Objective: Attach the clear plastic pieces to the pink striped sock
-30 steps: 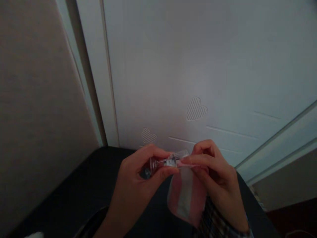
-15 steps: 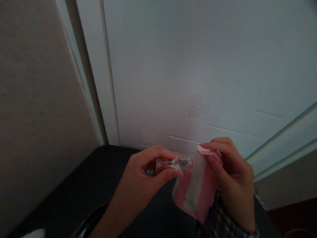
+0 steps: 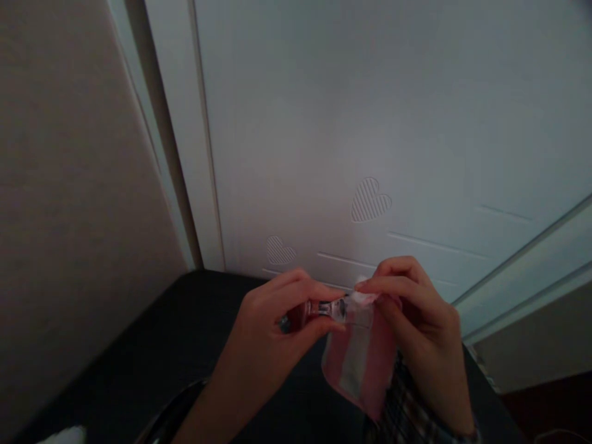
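A small clear stemmed glass [image 3: 358, 314] lies sideways in my left hand [image 3: 272, 327], gripped between thumb and fingers around its stem. Its open rim points right. My right hand [image 3: 416, 320] pinches a pink-and-white striped cloth [image 3: 356, 364]. A bunched corner of that cloth is up against the rim of the glass; whether it reaches inside, I cannot tell. The rest of the cloth hangs down below the glass. Part of the foot of the glass is hidden by my left hand.
Below the hands is a dark tabletop [image 3: 185, 333]. Behind it stands a white panel [image 3: 296, 154] with engraved hearts. A dark, shiny curved object [image 3: 171, 410] sits under my left forearm, and something white [image 3: 67, 435] shows at the lower left corner.
My right hand has moved left with the cloth, bringing its bunched corner to the rim of the glass. My left hand keeps its hold and has shifted slightly right.
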The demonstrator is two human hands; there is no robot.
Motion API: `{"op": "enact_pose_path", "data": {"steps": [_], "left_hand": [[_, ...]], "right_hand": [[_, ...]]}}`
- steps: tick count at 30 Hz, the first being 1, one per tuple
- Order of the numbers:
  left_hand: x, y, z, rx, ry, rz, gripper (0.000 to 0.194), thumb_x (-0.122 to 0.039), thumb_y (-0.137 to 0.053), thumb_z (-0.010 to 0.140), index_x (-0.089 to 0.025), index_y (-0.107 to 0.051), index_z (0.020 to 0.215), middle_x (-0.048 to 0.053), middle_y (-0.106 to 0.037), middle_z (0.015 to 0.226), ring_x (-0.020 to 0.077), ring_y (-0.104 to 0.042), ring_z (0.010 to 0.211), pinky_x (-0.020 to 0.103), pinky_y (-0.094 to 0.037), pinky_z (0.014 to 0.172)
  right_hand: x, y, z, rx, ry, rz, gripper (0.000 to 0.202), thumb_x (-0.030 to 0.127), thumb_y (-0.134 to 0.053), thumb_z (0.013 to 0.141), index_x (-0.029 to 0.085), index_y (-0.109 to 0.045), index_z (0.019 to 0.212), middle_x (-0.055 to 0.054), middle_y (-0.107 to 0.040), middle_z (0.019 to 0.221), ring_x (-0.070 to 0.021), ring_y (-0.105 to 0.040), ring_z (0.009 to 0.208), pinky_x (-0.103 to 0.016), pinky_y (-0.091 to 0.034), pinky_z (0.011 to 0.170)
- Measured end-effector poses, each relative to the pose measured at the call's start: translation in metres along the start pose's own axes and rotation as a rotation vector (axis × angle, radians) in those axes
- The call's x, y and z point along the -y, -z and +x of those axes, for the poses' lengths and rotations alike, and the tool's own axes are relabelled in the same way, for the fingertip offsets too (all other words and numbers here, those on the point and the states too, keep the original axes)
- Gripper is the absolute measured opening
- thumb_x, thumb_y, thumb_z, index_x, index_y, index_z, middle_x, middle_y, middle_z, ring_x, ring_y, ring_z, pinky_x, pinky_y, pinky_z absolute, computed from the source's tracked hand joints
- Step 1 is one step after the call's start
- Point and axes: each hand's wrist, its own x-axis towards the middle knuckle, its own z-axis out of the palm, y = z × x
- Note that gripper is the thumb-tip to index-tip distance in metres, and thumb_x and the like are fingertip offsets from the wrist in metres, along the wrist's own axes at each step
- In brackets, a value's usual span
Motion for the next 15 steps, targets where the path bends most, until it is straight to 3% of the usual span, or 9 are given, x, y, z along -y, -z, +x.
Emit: {"op": "enact_pose_path", "data": {"steps": [10,15], "left_hand": [[0.0005,0.0009,-0.0001,0.009,-0.081,0.088,0.018,-0.012,-0.074,0.072,-0.020,-0.070,0.087,-0.005,-0.054,0.068,0.0061,-0.050,0.056,0.017,-0.040,0.052],[-0.0064,0.0062,0.0003,-0.049,-0.088,0.113,0.016,-0.014,-0.074,0.072,-0.021,-0.069,0.085,-0.006,-0.055,0.067,0.0055,-0.050,0.054,0.017,-0.038,0.050]], "right_hand": [[-0.0026,-0.0014,0.0023,0.059,-0.008,-0.015,0.031,0.007,-0.048,0.089,0.029,-0.070,0.094,0.000,-0.050,0.094,-0.0135,-0.052,0.089,-0.027,-0.040,0.073],[-0.0021,-0.0034,0.0066,0.069,-0.007,-0.063,0.028,0.006,-0.051,0.086,0.025,-0.071,0.087,-0.001,-0.051,0.091,-0.0146,-0.052,0.086,-0.027,-0.041,0.071]]}}
